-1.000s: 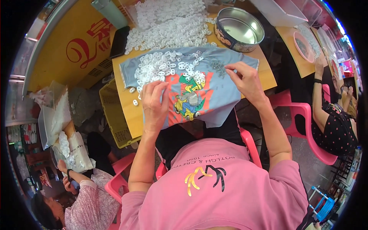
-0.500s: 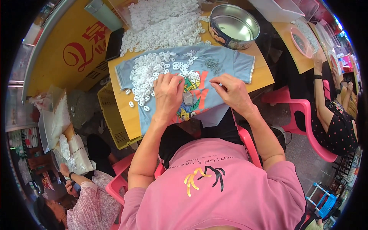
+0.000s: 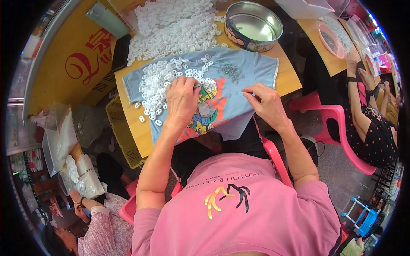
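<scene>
A grey-blue T-shirt with a colourful print is spread over the table. Over its left part lies a heap of small white oval plastic pieces, each with two holes. My left hand rests at the right edge of this heap, fingers curled and thumb near the forefinger; whatever they hold is too small to name. To the right of the print, my right hand hovers over the shirt, thumb and forefinger pinched, their contents too small to make out. Between and beyond the hands sits a little pile of thin grey parts.
A round metal tin stands at the table's far right. Many more white pieces cover the far side, beside a dark phone-like slab and a pale green bottle. Other people work at left and right, near pink chairs.
My right hand has moved a little to the right, widening the gap between my hands. My left hand stays by the white heap. The whole view has shifted slightly.
</scene>
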